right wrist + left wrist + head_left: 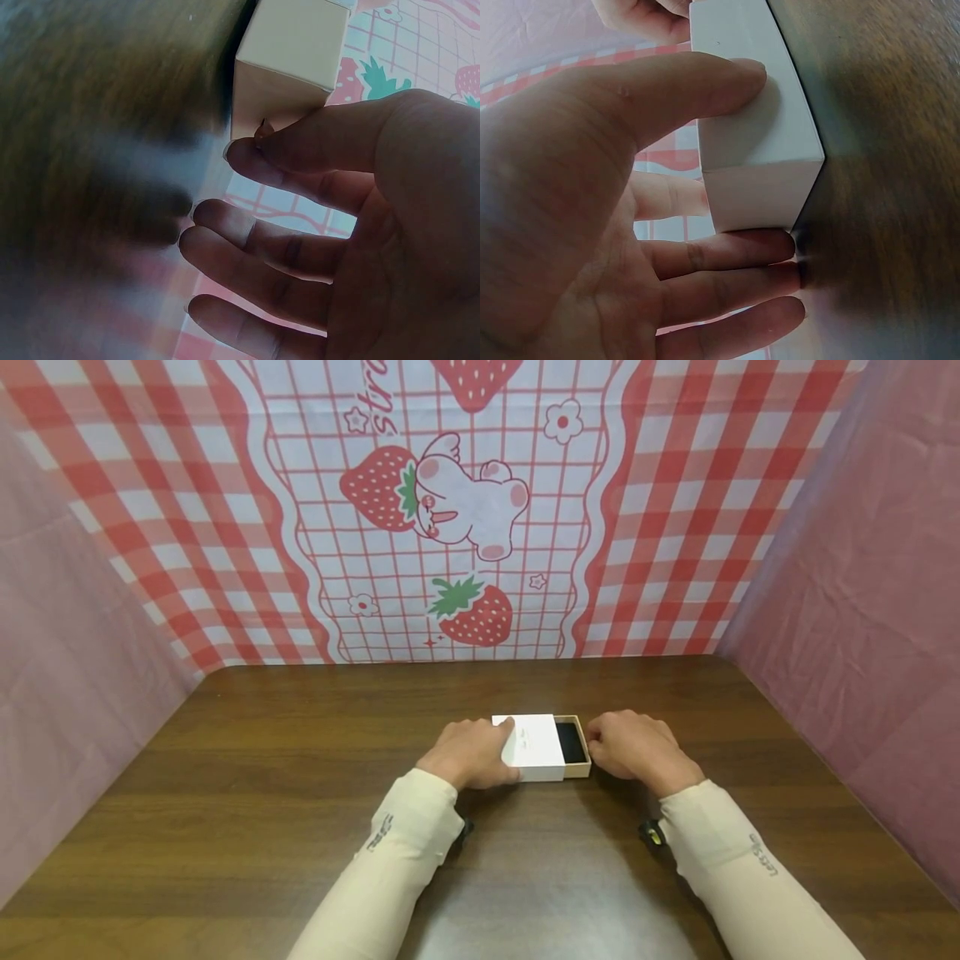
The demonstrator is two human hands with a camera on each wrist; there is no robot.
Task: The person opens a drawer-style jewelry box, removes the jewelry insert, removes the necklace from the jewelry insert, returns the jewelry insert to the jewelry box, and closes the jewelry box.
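A small white box sleeve (534,752) with faint lettering on top lies on the table. Out of its right end sticks a cream drawer (577,770), partly slid out, with a black lining (572,742) inside. My left hand (472,753) grips the sleeve from the left, its thumb (731,84) along the near side and fingers around the end and far side. In the right wrist view, my right hand (300,195) pinches a small brownish pull tab (263,130) at the drawer's end between thumb and index finger. The other fingers are loosely bent.
The brown wooden table (262,793) spreads around the box. A red and white strawberry-print cloth (465,460) hangs behind it, and pink cloths (862,568) hang at both sides. Each wrist carries a dark strap, partly under the pale sleeves.
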